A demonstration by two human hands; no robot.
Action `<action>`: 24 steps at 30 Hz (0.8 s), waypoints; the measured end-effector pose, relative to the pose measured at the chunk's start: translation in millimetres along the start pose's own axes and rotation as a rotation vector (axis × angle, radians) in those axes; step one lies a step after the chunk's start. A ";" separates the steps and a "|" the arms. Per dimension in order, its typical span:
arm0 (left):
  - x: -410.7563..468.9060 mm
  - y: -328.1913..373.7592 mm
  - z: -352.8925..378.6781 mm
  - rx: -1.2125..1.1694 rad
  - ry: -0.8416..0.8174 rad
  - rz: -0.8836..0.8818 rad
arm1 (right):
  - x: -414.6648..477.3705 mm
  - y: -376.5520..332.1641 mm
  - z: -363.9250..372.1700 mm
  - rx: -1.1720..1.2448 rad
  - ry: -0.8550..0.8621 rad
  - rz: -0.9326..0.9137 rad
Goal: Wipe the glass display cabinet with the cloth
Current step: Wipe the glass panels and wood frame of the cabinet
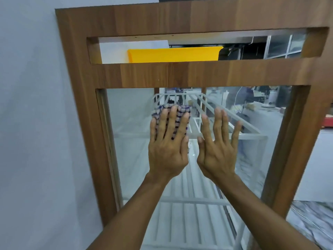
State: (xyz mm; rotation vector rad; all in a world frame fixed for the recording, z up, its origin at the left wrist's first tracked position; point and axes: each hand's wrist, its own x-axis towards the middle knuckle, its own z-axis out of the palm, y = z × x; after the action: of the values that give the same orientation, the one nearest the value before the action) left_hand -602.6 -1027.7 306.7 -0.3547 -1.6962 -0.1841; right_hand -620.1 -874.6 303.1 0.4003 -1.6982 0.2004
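Checked cloth [173, 121] under flat left hand [168, 147] on smooth glass [133, 112].

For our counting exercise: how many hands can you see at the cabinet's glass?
2. The left hand presses the checked cloth to the glass; the right hand is spread flat beside it, holding nothing.

The cabinet frame [180, 73] is faced in brown wood-grain board, smooth and satin. The pane [129, 159] set in it is clear, glossy glass on which reflections are carried. The cloth [181, 111] is seen as soft woven fabric, checked. The slatted shelves [180, 222] are finished smooth white; metal or plastic cannot be told. The yellow tray [173, 55] looks like smooth plastic.
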 end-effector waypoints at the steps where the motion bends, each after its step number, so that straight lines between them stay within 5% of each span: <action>1: -2.6 2.8 1.7 -0.003 0.033 -0.099 | -0.6 10.9 -3.6 -0.002 -0.002 0.020; 3: -9.2 19.1 6.9 -0.003 0.067 -0.184 | -2.3 33.2 -10.1 -0.005 0.001 0.028; 7: 1.8 61.6 24.0 -0.017 -0.057 0.159 | -4.4 56.9 -15.7 -0.016 -0.005 -0.040; 12: 17.8 88.9 33.2 -0.016 0.004 -0.026 | -1.4 79.0 -27.8 -0.043 -0.035 -0.086; 16: -7.4 94.8 39.7 0.014 -0.081 0.163 | 0.7 108.4 -46.3 -0.021 0.025 -0.038; 20: 15.5 131.5 53.5 -0.006 0.025 -0.077 | -8.0 137.4 -62.9 -0.021 0.083 -0.015; 24: 18.3 173.8 69.0 -0.043 -0.062 0.120 | -14.5 161.7 -70.3 0.034 0.079 -0.027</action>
State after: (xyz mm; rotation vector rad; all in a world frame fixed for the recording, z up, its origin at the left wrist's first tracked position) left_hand -610.9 -840.2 299.8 -0.4977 -1.7284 -0.1223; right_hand -614.0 -698.3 315.9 0.4344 -1.6129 0.2229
